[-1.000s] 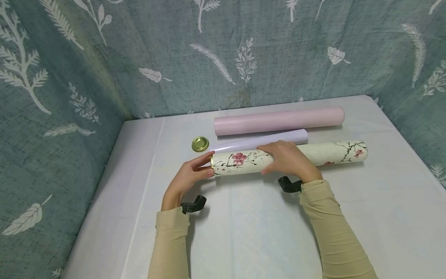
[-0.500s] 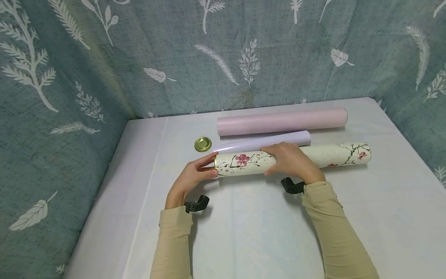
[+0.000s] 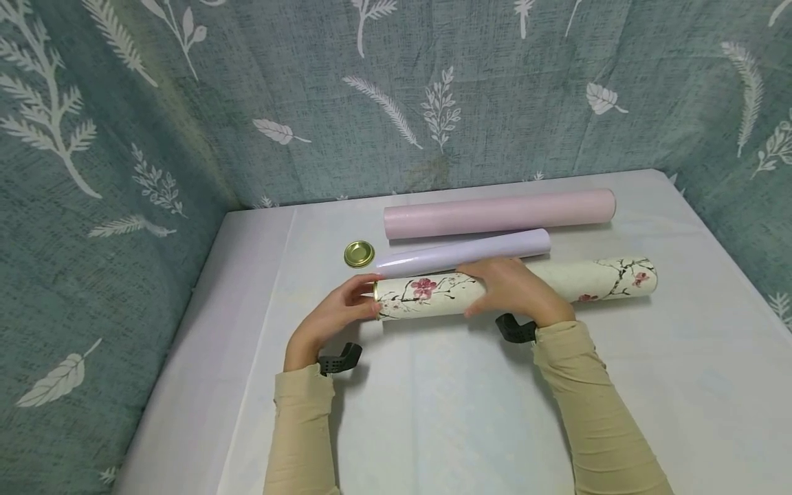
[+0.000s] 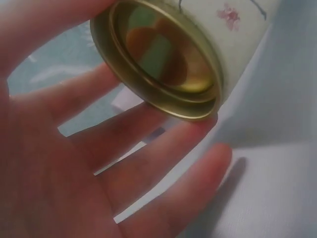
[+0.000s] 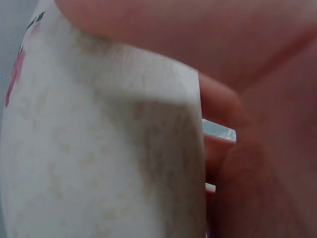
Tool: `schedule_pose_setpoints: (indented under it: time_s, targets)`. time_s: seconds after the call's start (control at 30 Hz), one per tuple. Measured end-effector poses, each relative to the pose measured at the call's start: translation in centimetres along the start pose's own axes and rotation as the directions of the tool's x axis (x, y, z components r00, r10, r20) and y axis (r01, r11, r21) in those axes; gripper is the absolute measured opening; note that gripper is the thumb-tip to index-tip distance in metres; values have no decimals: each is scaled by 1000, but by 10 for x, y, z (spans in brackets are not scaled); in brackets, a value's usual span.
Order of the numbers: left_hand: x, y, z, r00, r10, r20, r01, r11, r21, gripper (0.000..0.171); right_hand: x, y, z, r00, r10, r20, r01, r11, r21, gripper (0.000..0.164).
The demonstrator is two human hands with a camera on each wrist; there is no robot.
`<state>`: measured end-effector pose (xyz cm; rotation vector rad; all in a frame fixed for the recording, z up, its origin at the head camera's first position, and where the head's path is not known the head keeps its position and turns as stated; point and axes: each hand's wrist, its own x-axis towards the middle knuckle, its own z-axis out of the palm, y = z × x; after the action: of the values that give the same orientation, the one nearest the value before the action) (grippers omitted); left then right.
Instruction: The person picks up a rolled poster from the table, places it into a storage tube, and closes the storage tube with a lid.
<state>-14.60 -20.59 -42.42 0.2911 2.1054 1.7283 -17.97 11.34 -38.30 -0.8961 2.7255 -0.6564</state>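
Observation:
A long cream tube (image 3: pixel 427 292) printed with pink blossoms and dark branches lies crosswise before me. My right hand (image 3: pixel 510 289) grips it from above near its middle, thumb on the near side, the other fingers over the far side. At its left end, my left hand (image 3: pixel 334 313) holds the rim between thumb and fingers. A shiny gold metal end (image 4: pixel 168 54), sunk inside a raised rim, shows in the left wrist view, with the thumb above and fingertips at the lower edge. The right wrist view shows the tube's mottled surface (image 5: pixel 99 163) against my palm.
Just behind the floral tube lies a thinner lavender roll (image 3: pixel 464 251), with a thicker pink roll (image 3: pixel 501 214) farther back. A round gold lid (image 3: pixel 359 254) lies left of them on the white-covered table (image 3: pixel 470 419). Leaf-patterned teal cloth (image 3: pixel 346 117) hangs behind and at the sides.
The floral tube has shifted slightly toward me and left, with both hands still on it. More of the lavender roll shows behind it. The other things stay put.

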Motion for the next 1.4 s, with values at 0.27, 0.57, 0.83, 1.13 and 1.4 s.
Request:
schedule_pose_setpoints:
  time_s: [0.27, 0.57, 0.83, 1.13, 1.4]
  targets:
    - [-3, 3, -1, 998, -53, -35, 56, 992, 111, 59, 3, -6, 3, 999, 19, 45, -19, 1000, -13, 73]
    - [1, 0, 0, 994, -83, -67, 97, 967, 235, 57, 3, -4, 7, 997, 45, 66, -44, 999, -14, 76]
    - [-7, 24, 7, 993, -108, -47, 116, 969, 219, 55, 1, -6, 8, 993, 71, 94, -73, 997, 10, 77]
    - [-5, 18, 4, 994, -97, -45, 105, 969, 223, 54, 1, -4, -1, 994, 52, 97, -58, 996, 63, 69]
    - [8, 0, 3, 955, -19, -295, 125, 931, 344, 45, -7, -3, -18, 996, 89, -26, -84, 985, 148, 60]
